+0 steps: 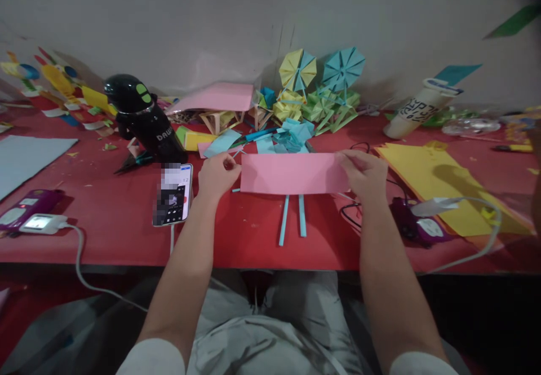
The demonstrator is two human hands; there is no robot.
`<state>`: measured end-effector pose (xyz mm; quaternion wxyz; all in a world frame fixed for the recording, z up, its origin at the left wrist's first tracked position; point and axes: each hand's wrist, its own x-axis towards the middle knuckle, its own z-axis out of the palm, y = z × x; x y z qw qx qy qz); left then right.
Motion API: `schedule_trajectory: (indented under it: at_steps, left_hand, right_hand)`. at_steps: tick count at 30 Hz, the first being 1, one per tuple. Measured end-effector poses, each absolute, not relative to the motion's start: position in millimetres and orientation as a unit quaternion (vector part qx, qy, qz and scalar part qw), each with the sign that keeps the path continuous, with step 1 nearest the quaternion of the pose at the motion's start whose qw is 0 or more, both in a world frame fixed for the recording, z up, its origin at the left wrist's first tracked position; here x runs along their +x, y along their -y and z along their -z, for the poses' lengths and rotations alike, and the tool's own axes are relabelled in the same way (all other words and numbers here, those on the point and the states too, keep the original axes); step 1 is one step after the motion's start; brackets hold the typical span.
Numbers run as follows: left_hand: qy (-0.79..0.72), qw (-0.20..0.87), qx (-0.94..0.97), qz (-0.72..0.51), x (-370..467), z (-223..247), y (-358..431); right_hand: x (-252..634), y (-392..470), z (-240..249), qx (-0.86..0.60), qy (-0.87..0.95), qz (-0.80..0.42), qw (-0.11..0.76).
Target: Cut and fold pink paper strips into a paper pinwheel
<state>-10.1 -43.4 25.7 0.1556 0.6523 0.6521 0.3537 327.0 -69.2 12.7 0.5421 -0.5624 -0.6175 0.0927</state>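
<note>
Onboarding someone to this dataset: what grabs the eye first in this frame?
The pink paper strip, held at its two ends by the left hand and right hand, at the middle of the red table. Behind it, yellow and blue paper pinwheels stand against the wall. A lit phone lies just left of the left hand.

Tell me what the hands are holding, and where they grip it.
Both hold a pink paper sheet: left hand at its left end, right hand at its right end.

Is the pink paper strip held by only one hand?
No, the left hand grips one end of the pink paper strip and the right hand grips the other.
</note>
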Motion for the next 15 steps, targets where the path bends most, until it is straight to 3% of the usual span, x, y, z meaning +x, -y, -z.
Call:
schedule_trajectory:
  at_steps: [5,10,15]
  left_hand:
    - [-0.576,0.219,0.649,-0.446,-4.6,-21.5,39.8]
    - [-0.445,0.521,0.63,-0.365,23.7,-19.9,51.0]
    - [-0.376,0.668,0.511,-0.389,47.0,-16.2,63.3]
  right_hand:
    - [321.7,67.8,-8.1,-0.539,0.555,-0.131,0.62]
    - [301.5,62.4,-2.9,-0.478,0.484,-0.246,0.69]
    - [287.9,66.3,-6.7,-0.423,0.425,-0.394,0.697]
